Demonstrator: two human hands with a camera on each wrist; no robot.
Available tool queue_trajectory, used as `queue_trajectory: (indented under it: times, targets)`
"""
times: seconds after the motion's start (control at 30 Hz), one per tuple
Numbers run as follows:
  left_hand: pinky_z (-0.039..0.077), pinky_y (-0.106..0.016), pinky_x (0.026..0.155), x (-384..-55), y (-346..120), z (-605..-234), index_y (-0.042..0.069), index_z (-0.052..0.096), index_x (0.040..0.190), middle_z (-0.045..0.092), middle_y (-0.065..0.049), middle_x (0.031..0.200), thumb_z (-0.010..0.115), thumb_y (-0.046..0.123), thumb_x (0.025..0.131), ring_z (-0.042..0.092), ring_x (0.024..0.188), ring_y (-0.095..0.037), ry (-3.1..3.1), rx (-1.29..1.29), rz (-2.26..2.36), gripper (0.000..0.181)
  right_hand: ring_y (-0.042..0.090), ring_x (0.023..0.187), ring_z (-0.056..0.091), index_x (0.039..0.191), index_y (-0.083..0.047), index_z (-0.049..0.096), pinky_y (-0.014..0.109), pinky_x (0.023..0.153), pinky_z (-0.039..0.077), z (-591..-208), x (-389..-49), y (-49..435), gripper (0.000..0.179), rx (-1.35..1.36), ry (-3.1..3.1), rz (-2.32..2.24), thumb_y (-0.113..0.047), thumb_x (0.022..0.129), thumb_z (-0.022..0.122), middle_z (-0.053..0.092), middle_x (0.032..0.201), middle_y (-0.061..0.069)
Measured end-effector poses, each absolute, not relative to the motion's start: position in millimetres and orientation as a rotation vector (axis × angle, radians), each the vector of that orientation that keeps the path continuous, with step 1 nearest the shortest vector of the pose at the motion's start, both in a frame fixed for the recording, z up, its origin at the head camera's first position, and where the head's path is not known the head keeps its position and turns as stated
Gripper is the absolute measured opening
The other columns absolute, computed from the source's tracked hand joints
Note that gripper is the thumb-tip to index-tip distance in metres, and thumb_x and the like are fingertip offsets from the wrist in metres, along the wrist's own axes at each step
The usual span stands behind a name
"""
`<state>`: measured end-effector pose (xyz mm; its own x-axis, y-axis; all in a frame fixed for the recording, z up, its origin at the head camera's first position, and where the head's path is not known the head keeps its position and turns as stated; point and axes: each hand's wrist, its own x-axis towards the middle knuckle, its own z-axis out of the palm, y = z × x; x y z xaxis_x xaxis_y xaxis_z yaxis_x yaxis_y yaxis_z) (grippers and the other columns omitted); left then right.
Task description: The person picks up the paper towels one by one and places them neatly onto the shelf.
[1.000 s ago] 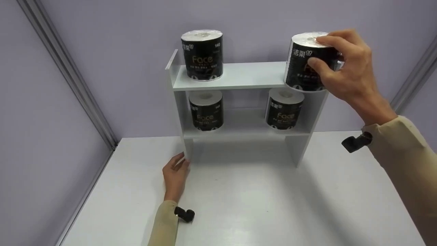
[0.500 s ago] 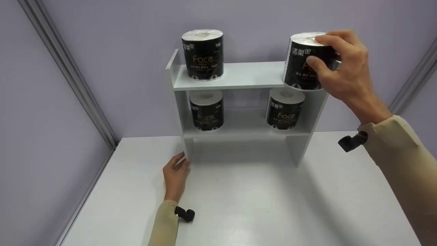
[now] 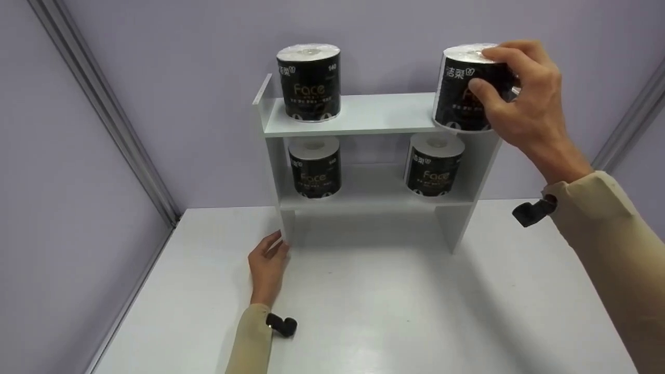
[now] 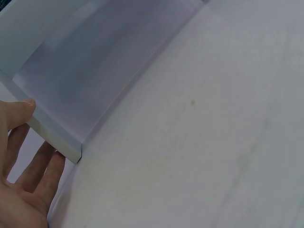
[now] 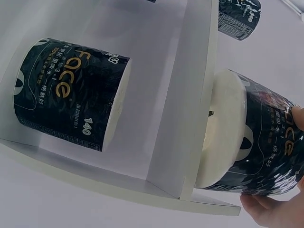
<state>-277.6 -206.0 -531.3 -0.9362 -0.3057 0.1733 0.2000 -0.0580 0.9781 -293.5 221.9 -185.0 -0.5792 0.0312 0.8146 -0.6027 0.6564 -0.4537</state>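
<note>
My right hand (image 3: 535,98) holds a black-wrapped toilet paper roll (image 3: 465,101) by its top and side, at the right end of the white shelf's (image 3: 387,111) upper board. The roll's pale base (image 5: 225,128) shows from below in the right wrist view, overlapping the board's front edge; whether it touches the board I cannot tell. Low on the left, my left hand (image 3: 266,267) grips the foot of the shelf's side panel (image 4: 57,140), thumb on one side and fingers on the other. Another roll (image 3: 310,83) stands upright on the upper board's left end.
On the middle board, one roll (image 3: 315,169) stands at the left and another (image 3: 435,166) at the right, directly below the held one. The shelf stands on a white table (image 3: 363,311) near a pale wall (image 3: 218,104). A raised side edge (image 3: 263,96) bounds the upper board's left.
My right hand has lifted the roll slightly, its base now closer to the level of the upper board's front edge. The left hand and the other rolls stay put.
</note>
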Motion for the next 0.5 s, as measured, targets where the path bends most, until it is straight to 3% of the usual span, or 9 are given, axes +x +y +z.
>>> queue_trajectory:
  times: [0.27, 0.5]
  targets:
    - [0.059, -0.042, 0.106, -278.4, -205.7, -529.9, 0.005, 0.067, 0.140, 0.064, -0.015, 0.146, 0.074, 0.011, 0.102, 0.066, 0.132, -0.031, -1.903, 0.125, -2.035, 0.039, 0.006, 0.113, 0.053, 0.128, -0.011, 0.077, 0.019, 0.086, 0.047, -186.1, -296.1, 219.0, 0.039, 0.443, -1.989, 0.942, -0.016, 0.089, 0.079, 0.056, 0.121, -0.015]
    - [0.059, -0.047, 0.107, -278.3, -204.5, -532.2, 0.003, 0.068, 0.139, 0.065, -0.018, 0.145, 0.072, 0.008, 0.102, 0.066, 0.132, -0.033, -1.876, 0.121, -2.047, 0.038, 0.007, 0.114, 0.053, 0.128, -0.009, 0.077, 0.020, 0.088, 0.046, -189.7, -299.0, 217.1, 0.039, 0.452, -1.988, 0.940, -0.016, 0.090, 0.079, 0.057, 0.122, -0.013]
